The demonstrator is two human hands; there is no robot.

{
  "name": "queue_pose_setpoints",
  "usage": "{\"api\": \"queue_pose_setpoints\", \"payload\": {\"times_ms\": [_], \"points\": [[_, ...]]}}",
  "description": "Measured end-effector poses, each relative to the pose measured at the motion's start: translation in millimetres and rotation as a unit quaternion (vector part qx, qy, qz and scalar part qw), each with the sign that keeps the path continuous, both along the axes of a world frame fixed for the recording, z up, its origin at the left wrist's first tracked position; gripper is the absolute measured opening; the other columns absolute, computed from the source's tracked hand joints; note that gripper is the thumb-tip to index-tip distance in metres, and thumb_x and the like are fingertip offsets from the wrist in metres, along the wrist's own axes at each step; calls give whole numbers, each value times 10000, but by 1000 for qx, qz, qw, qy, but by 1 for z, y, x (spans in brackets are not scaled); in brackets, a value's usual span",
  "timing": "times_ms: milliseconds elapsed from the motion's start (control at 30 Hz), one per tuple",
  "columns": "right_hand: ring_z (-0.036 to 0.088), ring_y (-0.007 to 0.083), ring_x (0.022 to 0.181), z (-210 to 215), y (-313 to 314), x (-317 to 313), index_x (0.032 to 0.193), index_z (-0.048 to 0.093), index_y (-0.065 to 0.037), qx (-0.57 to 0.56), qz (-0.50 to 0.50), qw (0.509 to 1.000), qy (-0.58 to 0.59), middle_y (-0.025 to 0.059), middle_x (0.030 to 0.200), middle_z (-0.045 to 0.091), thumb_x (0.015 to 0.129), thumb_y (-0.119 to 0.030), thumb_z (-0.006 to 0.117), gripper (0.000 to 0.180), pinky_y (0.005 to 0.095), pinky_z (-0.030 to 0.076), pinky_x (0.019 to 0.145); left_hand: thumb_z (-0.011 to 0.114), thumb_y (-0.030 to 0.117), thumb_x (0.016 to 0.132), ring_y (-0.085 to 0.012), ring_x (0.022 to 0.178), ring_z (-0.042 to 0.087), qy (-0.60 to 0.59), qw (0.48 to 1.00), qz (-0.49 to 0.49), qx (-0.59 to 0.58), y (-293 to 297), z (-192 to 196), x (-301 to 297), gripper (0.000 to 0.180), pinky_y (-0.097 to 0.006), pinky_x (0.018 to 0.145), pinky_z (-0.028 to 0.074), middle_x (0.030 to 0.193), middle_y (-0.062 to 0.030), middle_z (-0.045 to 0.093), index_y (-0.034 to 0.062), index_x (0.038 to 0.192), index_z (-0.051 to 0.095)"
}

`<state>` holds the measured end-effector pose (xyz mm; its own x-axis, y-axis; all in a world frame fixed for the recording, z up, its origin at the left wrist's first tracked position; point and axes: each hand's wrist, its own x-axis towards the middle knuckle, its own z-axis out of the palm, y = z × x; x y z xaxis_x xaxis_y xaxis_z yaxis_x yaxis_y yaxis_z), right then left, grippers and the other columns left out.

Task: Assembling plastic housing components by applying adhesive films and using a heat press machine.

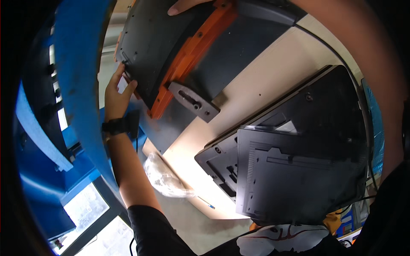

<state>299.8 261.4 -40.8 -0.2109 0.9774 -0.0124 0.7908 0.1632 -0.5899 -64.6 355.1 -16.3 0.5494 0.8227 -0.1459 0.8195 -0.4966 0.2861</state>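
Note:
A dark plastic panel (147, 36) lies at the top of the view, along an orange bar (183, 59) on a dark metal plate (239, 51). My left hand (118, 94), with a black band at the wrist, pinches the panel's left edge between thumb and fingers. My right arm curves in from the right edge. Of my right hand (188, 5), only a digit shows, resting over the panel's surface near the top; the rest is out of view. A slotted grey metal clamp (194, 102) with a bolt sits against the orange bar.
Black moulded panels (294, 170) are stacked on the pale board (273, 77) at the right. A clear plastic bag (166, 177) and a pen (207, 202) lie near the board's lower left edge. A blue machine frame (79, 64) stands left. A black cable (329, 45) runs along the right.

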Motion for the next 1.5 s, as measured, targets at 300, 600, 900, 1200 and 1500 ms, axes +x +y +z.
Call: {"api": "queue_pose_setpoints", "payload": {"times_ms": [300, 600, 900, 1200, 1500], "points": [[504, 334, 1240, 9, 14, 15, 1383, 455, 12, 5, 109, 994, -13, 215, 1353, 518, 818, -585, 633, 841, 386, 386, 1027, 690, 54, 768, -269, 1388, 320, -100, 988, -20, -119, 42, -4, -18, 886, -405, 1127, 284, 1487, -103, 334, 146, 1521, 233], [586, 334, 1123, 7, 7, 26, 1207, 622, 21, 15, 151, 988, -32, 204, 1188, 633, 837, -604, 595, 727, 418, 426, 959, 517, 324, 990, -253, 1359, 373, -114, 986, 80, -88, 67, -17, -14, 617, -322, 1119, 264, 1517, -142, 327, 55, 1497, 292], [600, 325, 1091, -8, 68, 14, 1176, 642, 2, 21, 90, 991, -100, 184, 1153, 647, 865, -581, 556, 666, 438, 435, 958, 502, 304, 993, -264, 1382, 356, -119, 992, 42, -27, 57, -28, 4, 580, -334, 1121, 278, 1519, -168, 329, 24, 1471, 331], [626, 324, 1027, 8, 107, -46, 1170, 645, -27, 60, 64, 977, -192, 139, 1080, 681, 886, -599, 509, 653, 470, 449, 950, 529, 399, 961, -313, 1437, 225, -46, 996, -66, 42, 57, -21, -2, 639, -419, 1157, 208, 1542, -162, 249, 144, 1503, 304], [470, 303, 1281, -21, 131, -42, 1383, 453, -59, 98, 24, 990, -100, 177, 1414, 462, 926, -434, 571, 603, 425, 403, 1066, 599, 570, 867, -328, 1404, 275, -24, 999, -21, 6, 56, -15, 4, 766, -445, 1158, 213, 1510, -163, 284, 213, 1492, 338]]}}
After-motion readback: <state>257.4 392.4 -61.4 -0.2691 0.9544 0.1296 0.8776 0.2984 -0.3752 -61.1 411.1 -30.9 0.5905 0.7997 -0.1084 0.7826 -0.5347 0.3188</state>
